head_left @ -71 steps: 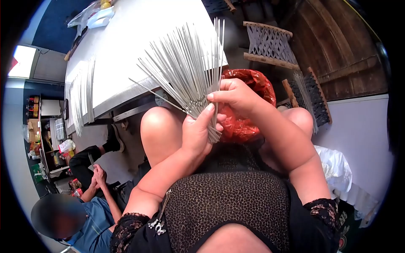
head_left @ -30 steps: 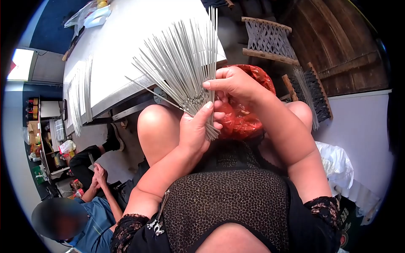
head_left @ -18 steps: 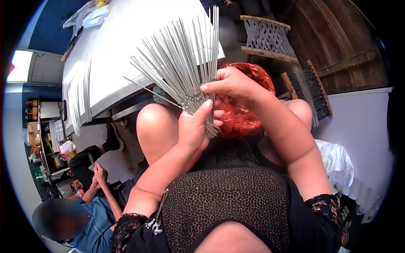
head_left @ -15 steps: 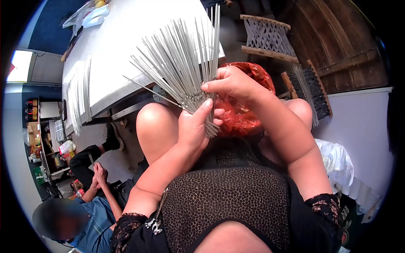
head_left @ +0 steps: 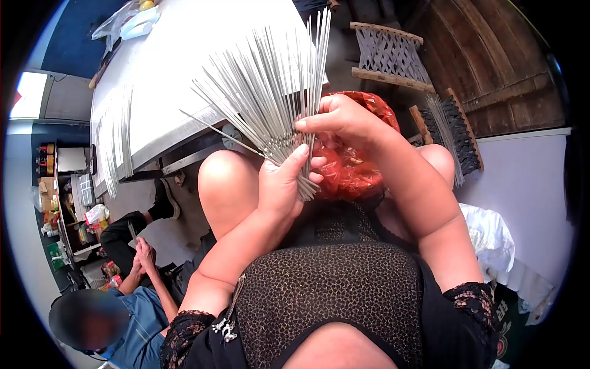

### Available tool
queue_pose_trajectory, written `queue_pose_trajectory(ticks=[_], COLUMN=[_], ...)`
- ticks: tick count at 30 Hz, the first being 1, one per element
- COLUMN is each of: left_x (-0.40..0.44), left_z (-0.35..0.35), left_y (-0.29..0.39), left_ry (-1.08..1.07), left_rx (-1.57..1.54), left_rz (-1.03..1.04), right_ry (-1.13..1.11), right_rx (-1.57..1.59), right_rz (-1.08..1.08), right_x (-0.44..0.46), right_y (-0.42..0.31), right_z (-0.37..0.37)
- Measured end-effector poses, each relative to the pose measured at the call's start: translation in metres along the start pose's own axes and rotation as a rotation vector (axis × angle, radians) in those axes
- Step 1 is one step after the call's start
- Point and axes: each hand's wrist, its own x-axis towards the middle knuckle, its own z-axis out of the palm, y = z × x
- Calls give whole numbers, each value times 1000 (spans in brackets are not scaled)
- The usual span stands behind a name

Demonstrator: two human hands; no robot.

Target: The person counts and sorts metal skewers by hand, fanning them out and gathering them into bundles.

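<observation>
left hand (head_left: 279, 184): fingers clamped round fanned rod bundle (head_left: 264, 111) | right hand (head_left: 344, 120): fingers pinching bundle's right side | other rods (head_left: 127, 132): overhanging near-left corner of surface (head_left: 184, 55)

Thin silvery rods (head_left: 270, 120): far ends fanned out, near ends bunched in left grip (head_left: 281, 183).

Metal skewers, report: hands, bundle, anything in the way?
Left hand closed around metal skewers near their lower ends. Right hand pinching the fan's right edge. Far ends spread apart. Red plastic bag behind right hand; nothing seen blocking.
</observation>
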Motion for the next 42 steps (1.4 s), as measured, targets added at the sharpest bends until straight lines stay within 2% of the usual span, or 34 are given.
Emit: queue_pose_trajectory(ticks=[2,17,39,42], left_x=[0,-1,-2,-2], left_z=[1,2,1,3], left_y=[0,0,2,2], left_ry=[-4,-11,4,6], left_rx=[-4,-44,-29,-21], left_rz=[6,-6,-1,0], right_ry=[125,32,60,128], right_rx=[77,101,133,124], right_rz=[-22,-75,-82,-139], right_x=[1,7,8,10], right_y=[5,14,8,7], right_z=[4,-4,-6,-12])
